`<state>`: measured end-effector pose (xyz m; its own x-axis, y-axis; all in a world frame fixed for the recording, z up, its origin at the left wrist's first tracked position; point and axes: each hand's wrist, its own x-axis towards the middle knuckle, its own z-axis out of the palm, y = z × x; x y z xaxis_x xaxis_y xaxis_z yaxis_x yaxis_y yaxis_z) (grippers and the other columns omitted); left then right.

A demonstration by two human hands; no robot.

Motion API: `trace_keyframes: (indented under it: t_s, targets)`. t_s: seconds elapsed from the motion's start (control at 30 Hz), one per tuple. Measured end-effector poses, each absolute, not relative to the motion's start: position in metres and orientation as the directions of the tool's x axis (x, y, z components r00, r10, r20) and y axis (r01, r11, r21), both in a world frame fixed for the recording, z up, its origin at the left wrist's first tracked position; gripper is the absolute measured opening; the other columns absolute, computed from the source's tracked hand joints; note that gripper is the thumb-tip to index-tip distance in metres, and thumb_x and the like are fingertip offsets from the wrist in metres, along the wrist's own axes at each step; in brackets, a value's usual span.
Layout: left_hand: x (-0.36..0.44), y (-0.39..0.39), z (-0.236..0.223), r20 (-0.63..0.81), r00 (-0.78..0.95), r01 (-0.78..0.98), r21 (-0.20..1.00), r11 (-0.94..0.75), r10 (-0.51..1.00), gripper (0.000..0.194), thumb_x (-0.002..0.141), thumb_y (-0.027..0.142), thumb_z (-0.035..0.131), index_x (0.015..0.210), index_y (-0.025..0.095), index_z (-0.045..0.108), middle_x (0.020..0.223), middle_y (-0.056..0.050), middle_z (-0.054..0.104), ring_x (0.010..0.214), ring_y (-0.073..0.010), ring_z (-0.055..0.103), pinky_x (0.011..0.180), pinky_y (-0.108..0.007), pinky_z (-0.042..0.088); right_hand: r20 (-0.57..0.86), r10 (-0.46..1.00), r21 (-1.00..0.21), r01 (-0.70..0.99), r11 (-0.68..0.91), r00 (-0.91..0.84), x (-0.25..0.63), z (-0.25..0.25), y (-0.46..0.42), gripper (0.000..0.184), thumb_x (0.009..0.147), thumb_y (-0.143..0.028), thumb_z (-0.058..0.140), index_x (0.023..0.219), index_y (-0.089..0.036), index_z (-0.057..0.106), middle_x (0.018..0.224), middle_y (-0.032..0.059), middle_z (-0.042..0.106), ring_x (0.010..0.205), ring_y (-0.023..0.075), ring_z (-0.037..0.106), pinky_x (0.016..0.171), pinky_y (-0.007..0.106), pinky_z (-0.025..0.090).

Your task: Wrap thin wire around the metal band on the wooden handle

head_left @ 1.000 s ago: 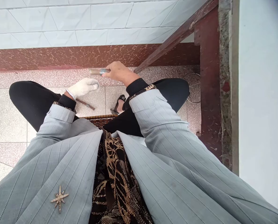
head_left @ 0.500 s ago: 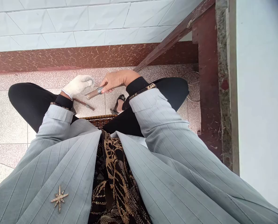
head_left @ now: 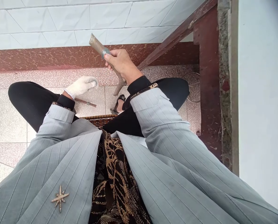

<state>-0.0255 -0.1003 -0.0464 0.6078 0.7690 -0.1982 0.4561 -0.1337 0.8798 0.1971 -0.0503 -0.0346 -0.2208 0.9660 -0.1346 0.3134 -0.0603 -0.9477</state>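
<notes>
My right hand, bare, is closed around a thick brown wooden stick. Grey wire is wound round the stick just beyond my thumb, and its cut upper end points up and left. Below my palm the stick's lower end shows, seemingly forked. My left hand, in a white knitted glove, is apart from it, with fingers curled and thumb pressed in; what it holds, if anything, is hidden. A thinner brown stick with a wire-bound part shows below the left wrist; whether that hand holds it I cannot tell.
Between my knees is the rim of a woven seat or basket. A black shoe is on the tiled floor. A slanting wooden bar and dark red post stand at right. A thin cable lies near the post.
My right hand has turned and lifted the thick stick, so its wire-bound end swung from low beside the glove to up and left. My left hand has shifted slightly right.
</notes>
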Motion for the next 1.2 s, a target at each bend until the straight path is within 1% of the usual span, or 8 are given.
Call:
trace_keyframes:
  t_s: [0.17, 0.23, 0.43, 0.67, 0.9, 1.03, 1.13, 1.2]
  targets:
    - [-0.027, -0.100, -0.043, -0.184, 0.608, 0.537, 0.812, -0.230, 0.772, 0.022, 0.090, 0.028, 0.050, 0.088, 0.015, 0.067, 0.071, 0.000, 0.057, 0.061, -0.0096, 0.046, 0.061, -0.024, 0.037, -0.174, 0.952, -0.600, 0.793, 0.101, -0.252, 0.196, -0.040, -0.049, 0.018, 0.090, -0.035, 0.067, 0.086, -0.018, 0.069, 0.089, 0.0087, 0.068, 0.085, 0.0226, 0.062, 0.076, 0.035, 0.046]
    - [-0.028, -0.100, -0.039, -0.184, 0.591, 0.570, 0.784, -0.245, 0.785, 0.022, 0.090, 0.027, 0.049, 0.087, 0.015, 0.067, 0.072, -0.001, 0.057, 0.063, -0.0105, 0.047, 0.064, -0.025, 0.037, -0.205, 0.930, -0.523, 0.838, 0.159, -0.305, 0.197, -0.040, -0.050, 0.021, 0.092, -0.037, 0.066, 0.091, -0.017, 0.072, 0.093, 0.0103, 0.069, 0.089, 0.0247, 0.062, 0.079, 0.036, 0.045]
    - [-0.030, -0.099, -0.032, -0.168, 0.516, 0.616, 0.754, -0.228, 0.840, 0.020, 0.087, 0.024, 0.048, 0.078, 0.016, 0.064, 0.068, -0.001, 0.054, 0.068, -0.0131, 0.048, 0.068, -0.027, 0.038, -0.381, 0.778, -0.462, 0.832, 0.308, -0.500, 0.198, -0.040, -0.056, 0.022, 0.089, -0.034, 0.071, 0.102, -0.017, 0.076, 0.088, 0.0065, 0.068, 0.087, 0.0220, 0.060, 0.075, 0.032, 0.041]
    - [-0.035, -0.091, -0.040, -0.124, 0.512, 0.627, 0.730, -0.272, 0.850, 0.017, 0.087, 0.024, 0.051, 0.074, 0.017, 0.060, 0.072, -0.002, 0.054, 0.071, -0.0146, 0.048, 0.071, -0.030, 0.037, -0.562, 0.518, -0.604, 0.748, 0.275, -0.645, 0.197, -0.029, -0.064, 0.016, 0.090, -0.031, 0.070, 0.097, -0.018, 0.077, 0.066, -0.0011, 0.062, 0.066, 0.0140, 0.055, 0.067, 0.027, 0.038]
    - [-0.037, -0.092, -0.045, -0.188, 0.504, 0.526, 0.841, -0.126, 0.843, 0.018, 0.091, 0.026, 0.052, 0.083, 0.015, 0.065, 0.072, -0.002, 0.057, 0.070, -0.0138, 0.051, 0.068, -0.029, 0.039, -0.456, 0.395, -0.811, 0.555, 0.186, -0.798, 0.205, -0.014, -0.062, 0.015, 0.094, -0.025, 0.066, 0.088, -0.013, 0.074, 0.064, -0.0024, 0.061, 0.060, 0.0089, 0.051, 0.067, 0.025, 0.041]
    - [-0.032, -0.097, -0.047, -0.229, 0.517, 0.438, 0.899, -0.025, 0.825, 0.019, 0.094, 0.030, 0.053, 0.088, 0.017, 0.065, 0.075, -0.003, 0.062, 0.058, -0.0092, 0.042, 0.058, -0.027, 0.036, -0.229, 0.611, -0.932, 0.352, 0.089, -0.758, 0.209, -0.008, -0.063, 0.018, 0.090, -0.029, 0.070, 0.083, -0.014, 0.071, 0.070, 0.0006, 0.065, 0.062, 0.0088, 0.054, 0.065, 0.024, 0.043]
    - [-0.029, -0.099, -0.048, -0.215, 0.546, 0.420, 0.907, -0.042, 0.810, 0.023, 0.096, 0.029, 0.049, 0.087, 0.016, 0.065, 0.072, -0.003, 0.061, 0.055, -0.0084, 0.044, 0.054, -0.025, 0.036, -0.157, 0.850, -0.978, 0.201, -0.061, -0.503, 0.207, -0.014, -0.061, 0.026, 0.093, -0.038, 0.070, 0.081, -0.016, 0.065, 0.075, 0.0015, 0.066, 0.061, 0.0080, 0.052, 0.060, 0.022, 0.043]
    - [-0.027, -0.100, -0.048, -0.207, 0.540, 0.436, 0.898, -0.061, 0.816, 0.022, 0.096, 0.028, 0.049, 0.087, 0.015, 0.066, 0.071, -0.003, 0.061, 0.056, -0.0090, 0.047, 0.055, -0.024, 0.039, -0.172, 0.921, -0.972, 0.210, -0.102, -0.350, 0.205, -0.022, -0.057, 0.029, 0.099, -0.033, 0.062, 0.076, -0.017, 0.059, 0.071, 0.0004, 0.062, 0.059, 0.0070, 0.050, 0.057, 0.021, 0.042]
